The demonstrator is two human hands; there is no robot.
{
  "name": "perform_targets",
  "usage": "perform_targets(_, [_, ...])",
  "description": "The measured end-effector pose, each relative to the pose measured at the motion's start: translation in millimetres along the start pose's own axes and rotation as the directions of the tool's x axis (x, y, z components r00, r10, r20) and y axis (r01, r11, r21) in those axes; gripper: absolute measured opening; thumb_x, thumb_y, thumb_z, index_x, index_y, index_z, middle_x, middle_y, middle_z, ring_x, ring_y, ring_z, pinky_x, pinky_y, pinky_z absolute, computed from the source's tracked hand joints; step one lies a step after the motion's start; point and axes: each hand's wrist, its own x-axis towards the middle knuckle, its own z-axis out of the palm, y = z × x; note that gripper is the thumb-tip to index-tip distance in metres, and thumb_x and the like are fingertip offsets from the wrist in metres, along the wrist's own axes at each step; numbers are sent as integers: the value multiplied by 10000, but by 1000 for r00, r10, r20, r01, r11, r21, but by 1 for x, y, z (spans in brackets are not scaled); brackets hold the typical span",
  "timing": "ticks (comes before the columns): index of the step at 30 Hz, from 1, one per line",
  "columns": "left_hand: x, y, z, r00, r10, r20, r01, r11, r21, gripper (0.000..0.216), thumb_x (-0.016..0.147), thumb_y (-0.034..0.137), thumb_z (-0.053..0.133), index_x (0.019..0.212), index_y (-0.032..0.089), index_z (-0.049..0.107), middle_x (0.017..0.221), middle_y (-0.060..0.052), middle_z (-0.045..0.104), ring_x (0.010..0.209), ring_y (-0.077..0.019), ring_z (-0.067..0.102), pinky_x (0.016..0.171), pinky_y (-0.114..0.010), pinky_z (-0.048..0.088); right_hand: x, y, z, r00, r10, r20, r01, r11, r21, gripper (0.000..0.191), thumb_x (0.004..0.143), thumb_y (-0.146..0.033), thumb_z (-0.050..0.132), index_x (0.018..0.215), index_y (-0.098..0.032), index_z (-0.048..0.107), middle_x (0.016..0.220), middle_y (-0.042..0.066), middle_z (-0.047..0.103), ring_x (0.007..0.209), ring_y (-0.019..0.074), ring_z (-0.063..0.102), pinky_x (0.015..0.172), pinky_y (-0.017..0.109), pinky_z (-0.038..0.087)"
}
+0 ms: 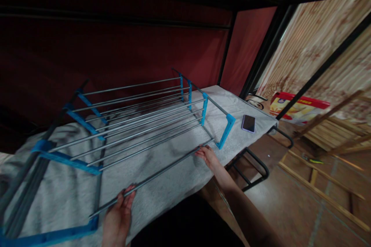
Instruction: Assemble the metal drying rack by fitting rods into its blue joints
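A rack of grey metal tubes [145, 117] joined by blue plastic brackets [227, 131] lies across the grey-covered bed. Both my hands grip one long grey tube [165, 169] along the rack's near side. Near the tube's left end, the fingers of my left hand [120, 208] are curled around it. My right hand [206, 155] pinches it close to its right end, beside the front right bracket. The left end of the tube lies close to the lower left blue bracket [58, 233]; whether it is seated there I cannot tell.
A phone [248, 123] lies on the grey cover [174, 193] right of the rack. Black bed-frame bars [257, 173] stick out at the right. On the floor are a red and yellow box [295, 108], wooden frames [324, 189] and a yellow-handled tool [315, 160].
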Motion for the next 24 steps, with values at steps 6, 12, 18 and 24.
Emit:
perform_targets(6, [-13,8,1,998,1,55,4,996,-87,233,894,17,490,823,129,681,861,-64,747,831,-133,732,796,-220,624,1,-9,4,998,64,-30,-60,993,101,310,660,-418,809,803,-247,594,788,22,721,703,191,685,750,382,616])
perform_targets(12, [-19,15,-1,997,-63,54,68,992,-108,263,931,60,428,832,133,660,878,-90,742,844,-149,732,715,-220,634,-3,-25,5,996,82,-21,-78,988,137,304,613,-280,841,814,-245,616,780,-5,717,653,173,671,709,361,617])
perform_targets(18, [-19,15,-1,997,-75,15,76,993,-91,216,917,49,456,837,131,639,888,-81,726,829,-145,720,697,-221,626,-24,-36,-1,994,105,13,-105,987,119,281,656,-315,849,837,-222,655,799,23,732,696,186,693,742,362,615])
perform_targets(24, [-15,21,-7,997,-79,20,80,994,-80,278,939,7,386,853,118,626,885,-75,720,764,-121,725,642,-187,607,-53,-31,-11,994,107,-12,-105,986,129,322,638,-336,879,845,-200,672,826,31,738,704,190,708,796,382,620])
